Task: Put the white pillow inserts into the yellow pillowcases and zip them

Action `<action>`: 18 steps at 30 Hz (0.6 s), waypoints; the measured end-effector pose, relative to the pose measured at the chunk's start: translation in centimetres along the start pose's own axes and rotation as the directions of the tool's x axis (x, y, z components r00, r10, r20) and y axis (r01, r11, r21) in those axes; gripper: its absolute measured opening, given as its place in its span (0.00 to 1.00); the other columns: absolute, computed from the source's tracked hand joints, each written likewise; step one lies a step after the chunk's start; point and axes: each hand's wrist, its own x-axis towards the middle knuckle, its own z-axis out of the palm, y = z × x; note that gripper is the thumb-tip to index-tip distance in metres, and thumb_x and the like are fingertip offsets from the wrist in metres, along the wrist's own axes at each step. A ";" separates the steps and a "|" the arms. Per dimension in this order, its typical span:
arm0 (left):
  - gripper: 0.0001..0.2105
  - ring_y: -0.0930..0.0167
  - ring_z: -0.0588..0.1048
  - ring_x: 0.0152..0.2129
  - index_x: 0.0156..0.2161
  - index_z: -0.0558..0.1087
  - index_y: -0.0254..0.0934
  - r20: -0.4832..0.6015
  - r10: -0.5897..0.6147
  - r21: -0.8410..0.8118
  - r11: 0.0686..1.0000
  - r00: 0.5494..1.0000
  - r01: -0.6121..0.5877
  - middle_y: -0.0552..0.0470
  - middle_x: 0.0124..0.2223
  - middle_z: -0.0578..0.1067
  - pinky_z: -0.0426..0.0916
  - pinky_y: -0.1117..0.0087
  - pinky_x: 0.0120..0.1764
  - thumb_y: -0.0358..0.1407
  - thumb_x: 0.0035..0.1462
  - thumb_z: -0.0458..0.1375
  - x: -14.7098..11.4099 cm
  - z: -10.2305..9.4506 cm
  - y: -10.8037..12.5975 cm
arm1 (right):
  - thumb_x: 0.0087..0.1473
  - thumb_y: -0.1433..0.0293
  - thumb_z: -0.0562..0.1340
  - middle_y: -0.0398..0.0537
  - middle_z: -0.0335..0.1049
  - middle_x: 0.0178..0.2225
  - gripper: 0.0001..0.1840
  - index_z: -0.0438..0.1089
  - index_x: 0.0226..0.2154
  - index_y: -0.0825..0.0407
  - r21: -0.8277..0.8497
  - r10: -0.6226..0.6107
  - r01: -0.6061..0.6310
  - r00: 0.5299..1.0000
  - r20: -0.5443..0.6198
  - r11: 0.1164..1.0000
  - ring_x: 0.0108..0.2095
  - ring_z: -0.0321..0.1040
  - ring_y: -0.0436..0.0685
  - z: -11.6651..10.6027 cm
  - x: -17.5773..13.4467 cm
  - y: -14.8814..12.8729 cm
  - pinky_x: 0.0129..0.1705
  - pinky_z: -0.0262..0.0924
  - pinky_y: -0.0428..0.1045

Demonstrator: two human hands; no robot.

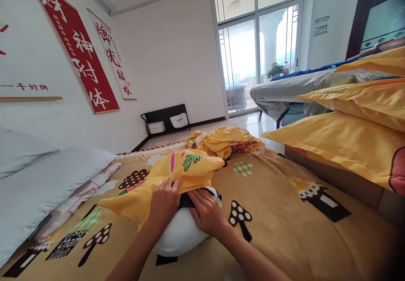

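A yellow pillowcase [164, 167] with pink and green print lies partly drawn over a white pillow [179, 234] on the bed. My left hand [165, 201] is closed on the near edge of the pillowcase, its fingers curled over the cloth. Just to its right, my right hand [207, 211] grips the pillow at the mouth of the case, fingers close together and fingertips partly hidden. Dark cloth [186, 201] shows between the two hands at the opening. The pillow's near end bulges out toward me, uncovered.
A crumpled yellow cloth [224, 139] lies beyond the pillowcase on the patterned tan blanket [268, 217]. White pillows [63, 184] are at left. Stacked yellow pillows [341, 141] stand at right, beside a covered table [284, 91]. A black rack [166, 118] is against the far wall.
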 end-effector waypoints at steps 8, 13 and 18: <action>0.09 0.73 0.73 0.22 0.29 0.69 0.37 -0.613 0.081 -0.120 0.974 0.786 -0.194 0.52 0.26 0.74 0.65 0.73 0.26 0.21 0.50 0.51 -3.2 1.2 0.1 | 0.49 0.48 0.62 0.59 0.68 0.53 0.39 0.60 0.59 0.49 0.768 0.713 -0.565 0.669 0.212 0.302 0.49 0.69 0.67 -0.2 -6.6 0.0 0.46 0.67 0.59; 0.12 0.75 0.73 0.24 0.33 0.71 0.35 -0.822 -0.070 -0.204 0.962 0.566 -0.179 0.52 0.27 0.75 0.68 0.75 0.32 0.17 0.48 0.56 -3.1 -1.9 0.0 | 0.45 0.48 0.65 0.53 0.69 0.52 0.42 0.59 0.60 0.47 0.893 0.780 -0.442 0.586 0.221 0.079 0.50 0.68 0.64 -1.7 -1.3 -4.6 0.50 0.66 0.58; 0.11 0.71 0.72 0.25 0.32 0.73 0.37 -0.826 -0.504 -0.540 0.836 0.253 -0.099 0.53 0.29 0.74 0.68 0.69 0.28 0.21 0.43 0.61 -3.7 -3.6 -0.7 | 0.49 0.48 0.62 0.56 0.60 0.58 0.47 0.50 0.65 0.49 0.621 0.538 -0.322 0.821 -0.194 0.715 0.55 0.62 0.68 -7.5 2.3 -7.1 0.52 0.63 0.59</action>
